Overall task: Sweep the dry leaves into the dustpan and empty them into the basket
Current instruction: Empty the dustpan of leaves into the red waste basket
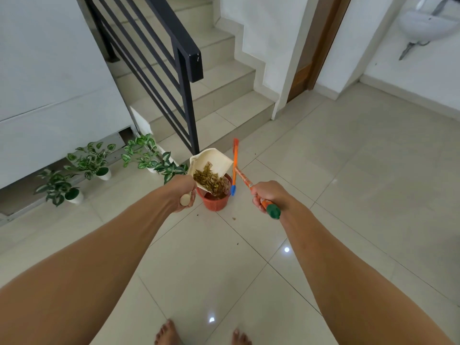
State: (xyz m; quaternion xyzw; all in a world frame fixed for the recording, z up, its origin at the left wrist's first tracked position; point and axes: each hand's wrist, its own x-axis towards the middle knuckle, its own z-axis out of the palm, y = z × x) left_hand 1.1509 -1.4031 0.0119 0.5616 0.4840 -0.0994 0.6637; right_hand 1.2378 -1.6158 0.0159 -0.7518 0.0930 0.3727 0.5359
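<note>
My left hand [183, 194] grips the cream handle of a white dustpan [214, 159], which is tilted over a small red basket [216, 202] on the tiled floor. Dry brown leaves [207, 180] slide down the pan into the basket's mouth. My right hand [267, 195] is closed around the orange broom handle [242, 178] with a green end cap. The broom's head, an orange bar with a blue tip [234, 168], stands just right of the basket. A few leaf crumbs [234, 218] lie on the floor near the basket.
Three small potted plants [93, 160] stand along the left wall. A black stair railing [184, 70] and steps rise behind the basket. A doorway and a wall-mounted sink [427, 26] are at the far right. My bare feet [166, 333] are at the bottom edge.
</note>
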